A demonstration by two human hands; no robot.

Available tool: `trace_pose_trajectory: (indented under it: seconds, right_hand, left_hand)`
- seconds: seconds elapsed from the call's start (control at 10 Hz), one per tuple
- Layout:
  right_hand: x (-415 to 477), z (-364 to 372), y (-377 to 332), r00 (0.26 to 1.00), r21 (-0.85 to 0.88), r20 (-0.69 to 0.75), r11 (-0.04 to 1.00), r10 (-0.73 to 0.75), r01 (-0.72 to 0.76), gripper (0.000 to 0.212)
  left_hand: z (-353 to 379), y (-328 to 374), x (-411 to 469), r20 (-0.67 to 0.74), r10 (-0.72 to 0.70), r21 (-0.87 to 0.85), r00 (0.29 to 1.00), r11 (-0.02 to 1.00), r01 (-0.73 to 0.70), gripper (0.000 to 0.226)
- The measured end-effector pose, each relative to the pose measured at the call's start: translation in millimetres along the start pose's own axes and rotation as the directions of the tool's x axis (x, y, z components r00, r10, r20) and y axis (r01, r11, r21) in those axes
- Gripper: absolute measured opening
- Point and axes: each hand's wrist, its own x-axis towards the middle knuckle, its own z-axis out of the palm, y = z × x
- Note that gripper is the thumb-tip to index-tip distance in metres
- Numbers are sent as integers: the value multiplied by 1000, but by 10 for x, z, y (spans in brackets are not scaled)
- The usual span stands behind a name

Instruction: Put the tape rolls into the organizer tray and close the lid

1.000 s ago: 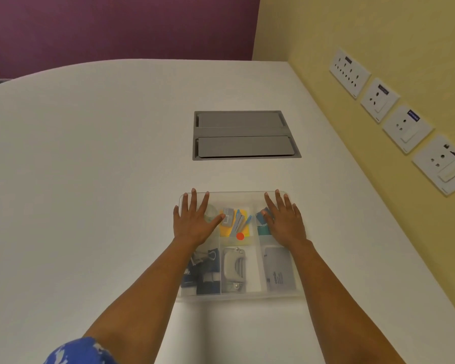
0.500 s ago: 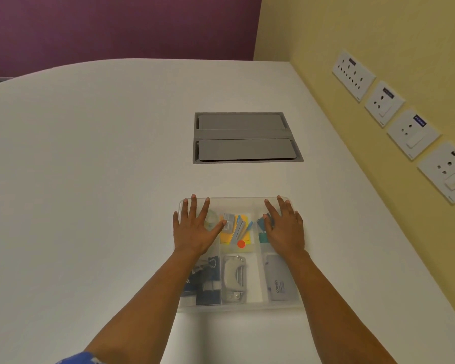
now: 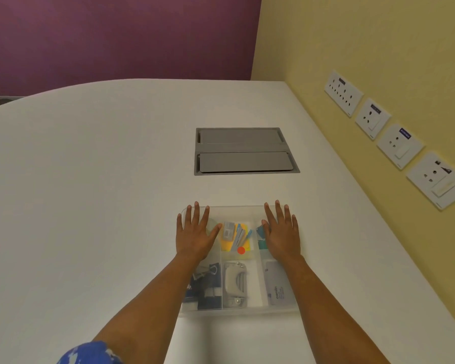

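A clear plastic organizer tray [image 3: 252, 310] sits on the white table near me, its see-through lid [image 3: 237, 211] lying flat on top. My left hand [image 3: 195, 237] rests palm down on the lid's far left part, fingers spread. My right hand [image 3: 283, 235] lies flat on the far right part, fingers spread too. Through the lid I see a clear tape roll [image 3: 212, 224] partly under my left hand, a teal roll [image 3: 260, 236] beside my right hand, yellow notes [image 3: 241, 239], binder clips [image 3: 208, 282], a hole punch [image 3: 235, 283] and a grey case [image 3: 279, 285].
A grey recessed cable box [image 3: 243, 151] with two flaps sits in the table beyond the tray. The yellow wall on the right carries several white socket plates [image 3: 399, 145]. The table's curved edge runs along the far left.
Both hands have stayed flat on the lid. The view has tilted, so the tray sits lower in the frame.
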Motion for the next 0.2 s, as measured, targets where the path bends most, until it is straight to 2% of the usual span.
trace_pose_trajectory:
  seconds: [0.1,0.2]
  right_hand:
    - [72,-142,-111,997,-28,-73,999,-26,24,95]
    - [221,-309,-163,993,-29,-118,999,-24,21,94]
  left_hand:
    - [-124,31,72,-21,8,43,1000,999,-7,79]
    - [-281,65,154,-71,13,48,997,999,-9,61]
